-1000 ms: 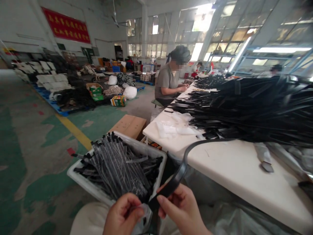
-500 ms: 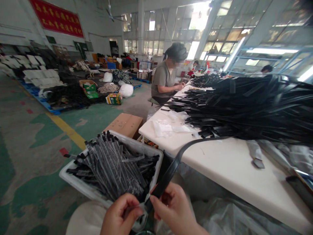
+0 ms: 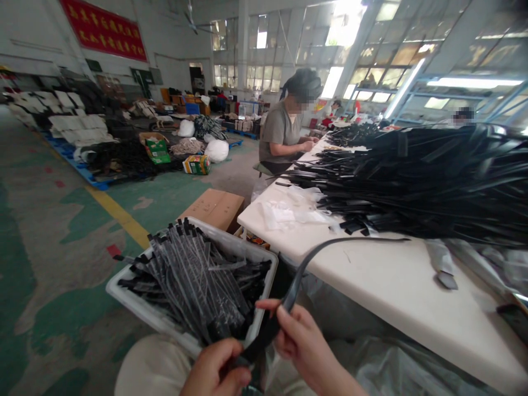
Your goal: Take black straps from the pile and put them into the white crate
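Right hand [image 3: 304,342] has shifted up the strap [image 3: 297,278] since the earlier frame — farther from the left. Left to right: tub [image 3: 142,314] holding strips [image 3: 193,280]; left hand [image 3: 214,364], thumb and fingers pinching the strap's near end; right hand pinching it higher, one finger extended; table [image 3: 371,278], bearing the strap's far end near the pile [image 3: 437,181]. Judged effect — more strap now spans between the grips.
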